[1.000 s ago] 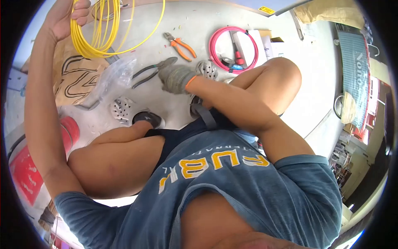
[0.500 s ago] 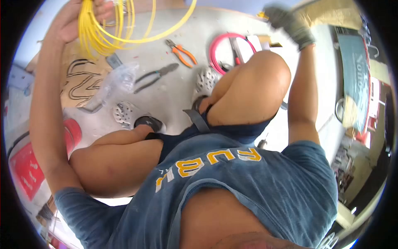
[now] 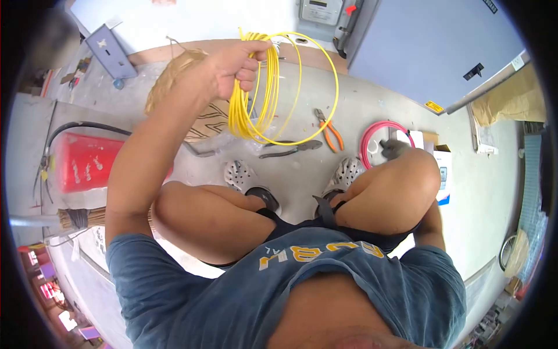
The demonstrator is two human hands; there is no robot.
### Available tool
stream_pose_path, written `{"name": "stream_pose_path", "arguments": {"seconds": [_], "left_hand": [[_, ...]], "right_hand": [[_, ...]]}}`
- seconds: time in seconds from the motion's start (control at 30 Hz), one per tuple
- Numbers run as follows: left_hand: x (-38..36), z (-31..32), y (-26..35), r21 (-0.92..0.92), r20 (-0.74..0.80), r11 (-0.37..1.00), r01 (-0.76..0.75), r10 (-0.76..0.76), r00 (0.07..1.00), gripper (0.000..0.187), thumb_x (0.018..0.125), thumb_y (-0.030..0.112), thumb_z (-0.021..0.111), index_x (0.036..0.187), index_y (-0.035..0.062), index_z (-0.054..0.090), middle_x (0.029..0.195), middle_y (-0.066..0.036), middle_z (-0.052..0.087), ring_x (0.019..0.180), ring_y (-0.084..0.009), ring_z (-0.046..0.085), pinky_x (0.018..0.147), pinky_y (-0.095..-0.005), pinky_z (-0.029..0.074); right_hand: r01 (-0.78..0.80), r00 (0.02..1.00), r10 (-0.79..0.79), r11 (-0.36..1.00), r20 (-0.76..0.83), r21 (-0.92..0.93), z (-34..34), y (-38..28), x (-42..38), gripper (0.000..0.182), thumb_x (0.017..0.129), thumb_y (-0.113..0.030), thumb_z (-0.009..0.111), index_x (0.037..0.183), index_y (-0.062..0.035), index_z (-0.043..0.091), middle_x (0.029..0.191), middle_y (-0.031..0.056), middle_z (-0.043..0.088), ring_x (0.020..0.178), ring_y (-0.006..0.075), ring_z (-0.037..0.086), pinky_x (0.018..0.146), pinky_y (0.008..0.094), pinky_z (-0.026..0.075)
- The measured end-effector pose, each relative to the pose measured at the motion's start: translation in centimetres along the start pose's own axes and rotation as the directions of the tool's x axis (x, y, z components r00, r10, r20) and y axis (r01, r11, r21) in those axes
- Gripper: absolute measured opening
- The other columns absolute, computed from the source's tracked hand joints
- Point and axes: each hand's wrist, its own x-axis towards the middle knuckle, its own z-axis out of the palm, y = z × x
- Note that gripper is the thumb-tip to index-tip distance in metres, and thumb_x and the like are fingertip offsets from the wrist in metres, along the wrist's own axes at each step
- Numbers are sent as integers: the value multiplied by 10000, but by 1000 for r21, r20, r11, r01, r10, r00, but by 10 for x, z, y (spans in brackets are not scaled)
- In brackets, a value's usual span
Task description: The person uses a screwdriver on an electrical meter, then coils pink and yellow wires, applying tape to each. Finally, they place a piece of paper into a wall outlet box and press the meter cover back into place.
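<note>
My bare left hand point(image 3: 238, 70) is raised over the floor, its fingers wrapped round a coil of yellow wire point(image 3: 270, 104). The loops hang below the fist, and one wide loop swings out to the right. My right hand point(image 3: 395, 149), in a dark grey glove, is low beside a coil of pink wire point(image 3: 365, 142), partly behind my right knee. Its fingers are mostly hidden, so I cannot see whether it holds anything. Between the two coils lie orange-handled cutting pliers point(image 3: 331, 132). Dark-handled pliers point(image 3: 299, 148) lie nearer my feet.
A red fire extinguisher point(image 3: 87, 163) with a black hose lies at left. Brown cardboard point(image 3: 200, 125) and clear plastic point(image 3: 229, 142) are beyond my left knee. A small box point(image 3: 443, 174) stands by my right knee. Ahead are a blue-grey cabinet point(image 3: 418, 52) and an electric meter point(image 3: 321, 11).
The view has tilted up and shifted. My left hand still holds the yellow coil. My gloved right hand has come down from the upper right to beside the pink coil.
</note>
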Motion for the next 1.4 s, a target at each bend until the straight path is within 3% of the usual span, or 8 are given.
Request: {"name": "stream_pose_path", "arguments": {"seconds": [0.13, 0.23, 0.4, 0.5, 0.6, 0.93, 1.23, 1.4], "left_hand": [[-14, 17, -15, -27, 65, 996, -89, 90, 994, 230, 869, 307, 700, 920, 109, 595, 554, 100, 294, 432, -28, 257, 405, -215, 228], [-13, 31, -31, 8, -27, 988, -151, 151, 988, 266, 930, 329, 634, 1040, 88, 609, 537, 111, 260, 427, -30, 246, 407, -214, 231], [-8, 24, -31, -101, 132, 993, -57, 70, 989, 346, 895, 397, 658, 1051, 93, 604, 532, 107, 274, 418, -37, 253, 406, -217, 230], [-10, 17, -25, -184, 241, 983, -3, 48, 969, 399, 860, 428, 678, 1055, 99, 565, 544, 109, 292, 435, -25, 268, 423, -221, 225], [-20, 19, -27, -190, 259, 982, -11, 61, 964, 372, 859, 397, 680, 1054, 102, 566, 554, 105, 319, 428, -22, 272, 416, -214, 220], [-28, 39, -31, 114, 26, 951, -288, 287, 957, 315, 852, 197, 728, 1116, 91, 595, 619, 84, 395, 438, -32, 289, 412, -234, 249], [-19, 36, -37, 478, -119, 802, -358, 463, 878, 212, 844, 143, 707, 1021, 57, 627, 755, 12, 541, 553, -74, 451, 431, -244, 333], [-19, 26, -38, 281, 7, 894, -349, 362, 932, 111, 871, 146, 661, 854, 90, 566, 619, 44, 442, 476, -65, 388, 419, -251, 304]], "right_hand": [[369, 904, -320, 919, 285, -137, -98, -102, 12, 209, 821, -248, 696, 846, -41, 669, 676, 28, 601, 627, 106, 554, 567, 277, 463], [760, 646, -720, 639, 252, -122, -108, -193, -23, 272, 889, -275, 680, 983, -21, 663, 867, 53, 615, 763, 126, 583, 725, 301, 502], [652, 657, -651, 744, 381, 145, -50, -274, -46, 419, 944, -358, 610, 1199, -25, 612, 955, 75, 635, 814, 142, 604, 747, 310, 503], [944, 329, -920, 330, 212, -33, -22, -282, -52, 446, 958, -316, 589, 1284, -14, 556, 1170, 133, 614, 1076, 237, 579, 923, 347, 470], [982, 177, -947, 188, 268, 15, -9, -271, -32, 439, 952, -282, 595, 1302, -21, 547, 1236, 151, 587, 1147, 277, 544, 988, 373, 432], [836, 545, -779, 535, 312, -124, -9, -281, -41, 496, 935, -297, 606, 1380, -109, 495, 1111, 129, 648, 1008, 256, 609, 891, 395, 472], [754, 656, -721, 625, 221, -201, 9, -290, -64, 486, 929, -359, 621, 1315, -73, 544, 1045, 165, 646, 935, 279, 635, 821, 386, 503], [880, 472, -868, 451, 157, -148, 18, -275, -41, 428, 932, -376, 599, 1227, -66, 582, 946, 158, 651, 843, 284, 645, 781, 393, 507]]}}
